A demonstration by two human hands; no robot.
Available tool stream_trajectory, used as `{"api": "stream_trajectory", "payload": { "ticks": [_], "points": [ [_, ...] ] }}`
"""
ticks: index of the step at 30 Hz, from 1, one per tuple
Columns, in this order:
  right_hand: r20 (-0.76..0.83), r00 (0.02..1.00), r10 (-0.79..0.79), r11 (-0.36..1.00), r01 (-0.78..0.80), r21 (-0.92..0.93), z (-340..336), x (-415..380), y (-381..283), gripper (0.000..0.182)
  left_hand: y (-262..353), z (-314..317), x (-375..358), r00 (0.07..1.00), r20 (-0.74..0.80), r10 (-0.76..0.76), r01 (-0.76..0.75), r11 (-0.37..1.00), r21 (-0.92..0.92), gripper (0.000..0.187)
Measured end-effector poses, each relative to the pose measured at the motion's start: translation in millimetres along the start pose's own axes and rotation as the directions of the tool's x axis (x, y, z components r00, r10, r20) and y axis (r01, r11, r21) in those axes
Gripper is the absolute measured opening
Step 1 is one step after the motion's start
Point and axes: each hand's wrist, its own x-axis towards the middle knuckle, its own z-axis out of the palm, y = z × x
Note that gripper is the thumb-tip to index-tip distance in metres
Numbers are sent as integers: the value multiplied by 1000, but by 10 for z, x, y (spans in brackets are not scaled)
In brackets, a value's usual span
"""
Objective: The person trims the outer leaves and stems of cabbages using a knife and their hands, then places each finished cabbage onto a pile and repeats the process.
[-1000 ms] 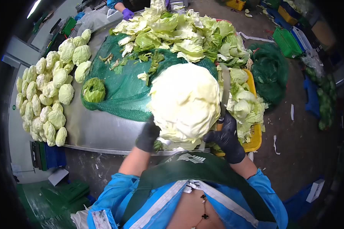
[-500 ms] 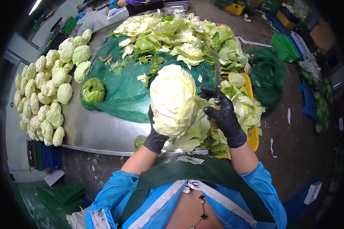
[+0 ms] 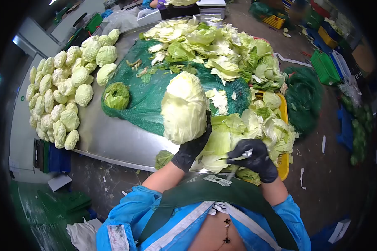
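Observation:
My left hand [image 3: 193, 147], in a black glove, supports a large pale cabbage [image 3: 183, 109] from below and its right side, above the metal table. To the right, my right hand [image 3: 255, 160], also black-gloved, is closed near the loose leaves [image 3: 222, 140] at the table's front edge. A small whitish piece shows at its fingers, and a blurred pale streak lies below them; what it grips cannot be made out. Green netting [image 3: 144, 98] lies beyond the cabbage, with one greener cabbage [image 3: 116, 96] on its left end.
Several pale cabbages [image 3: 66, 87] are heaped on the left of the metal table [image 3: 109, 140]. Loose leaves [image 3: 197, 37] are piled at the back. A yellow crate [image 3: 284, 165] with leaves stands right, beside dark green netting [image 3: 303, 100]. Another person [image 3: 180, 10] is at the far end.
My right hand has moved down, away from the cabbage; the knife seen upright in it earlier no longer shows clearly. The cabbage now appears more upright, and an outer leaf is off its right side.

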Motion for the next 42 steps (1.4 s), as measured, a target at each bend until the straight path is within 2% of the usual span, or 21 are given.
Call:
{"api": "stream_trajectory", "payload": {
  "ticks": [1,2,3,4,5,7,9,11,12,15,17,20,21,26,28,31,37,38,39,41,42],
  "points": [
    [-67,952,299,937,-280,209,-92,-139,20,28,-119,-18,-3,998,-10,-58,58,998,0,61],
    [-207,875,438,894,-447,4,-201,-199,92,34,-223,-38,-13,998,3,-60,60,998,6,61],
    [-373,766,523,772,-611,-173,-254,-231,154,41,-319,-75,-29,986,124,109,-161,794,586,63],
    [-435,820,373,802,-521,-294,-244,-176,205,53,-398,-110,-34,935,308,176,-346,255,903,65],
    [-475,855,206,801,-426,-421,-227,-102,233,64,-480,-116,-33,937,305,173,-342,257,904,65],
    [-393,864,314,896,-406,-178,30,-3,217,96,-628,-39,-57,928,348,136,-308,-247,919,64],
    [-337,836,433,900,-421,112,333,241,168,93,-511,88,-120,931,358,72,-315,-338,887,64],
    [-409,745,527,850,-464,249,521,341,457,73,-640,73,-165,802,590,96,-251,-842,478,59],
    [-343,611,713,697,-567,438,520,379,387,72,-735,82,-158,784,616,70,-260,-864,430,55],
    [-352,591,726,667,-482,568,659,335,665,60,-1112,-19,-106,718,696,23,-254,-922,292,59],
    [-358,626,693,681,-405,610,663,327,815,49,-1007,150,-141,675,731,101,-181,-938,297,59],
    [-361,679,639,711,-343,614,759,357,1003,49,-1120,367,35,719,666,195,-326,-752,573,59],
    [-210,751,626,650,-354,672,766,406,952,48,-1063,538,37,724,642,253,-346,-671,656,61],
    [-103,643,759,614,-654,441,1295,540,1022,14,-1210,1491,-453,614,788,39,-624,-588,515,61],
    [22,573,819,489,-718,494,1522,566,915,18,-1487,2048,-876,482,876,-9,-679,-636,367,56],
    [140,648,748,575,-739,349,1926,730,806,26,-1707,3106,-1694,289,950,-121,-750,-645,146,57],
    [140,560,817,481,-795,370,2843,1214,758,24,-1973,4225,-3258,241,961,137,-591,-764,258,67],
    [137,680,720,664,-733,150,2941,1241,809,25,-1970,4329,-3498,236,956,173,-573,-770,280,66],
    [134,670,730,654,-742,149,3026,1287,789,25,-1959,4456,-3748,230,951,208,-554,-776,303,66],
    [196,562,803,451,-790,416,3195,1455,715,25,-1907,4738,-4153,213,953,215,-579,-758,300,63],
    [214,674,707,660,-738,144,3237,1446,752,28,-1948,4779,-4291,60,980,191,-512,-836,194,62]
  ]
}}
